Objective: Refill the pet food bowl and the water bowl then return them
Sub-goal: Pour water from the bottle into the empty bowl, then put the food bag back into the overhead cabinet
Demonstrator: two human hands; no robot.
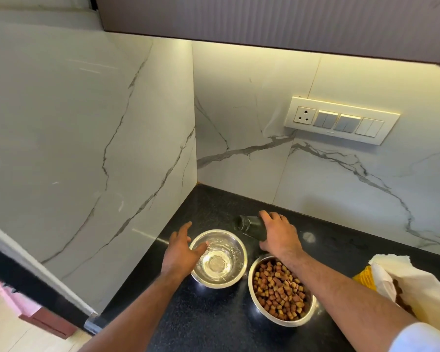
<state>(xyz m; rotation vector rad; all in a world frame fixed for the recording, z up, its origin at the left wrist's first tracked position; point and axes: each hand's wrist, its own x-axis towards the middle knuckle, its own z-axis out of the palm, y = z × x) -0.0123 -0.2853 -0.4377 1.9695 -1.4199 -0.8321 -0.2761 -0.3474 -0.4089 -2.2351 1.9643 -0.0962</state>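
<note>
Two steel bowls stand on a black countertop [214, 326]. The left one, the water bowl [235, 243], holds a little clear rippling water. The right one, the food bowl [254, 299], is filled with brown kibble. My right hand [280, 232] grips a dark bottle [249, 224], tipped with its open mouth toward the water bowl's far rim. My left hand [181, 250] rests with relaxed fingers against the water bowl's left rim, its thumb reaching over the edge.
An opened pet food bag [404, 283], white with yellow, lies at the right edge of the counter. Marble walls close in the corner to the left and behind. A switch panel [341, 119] sits on the back wall under a dark cabinet.
</note>
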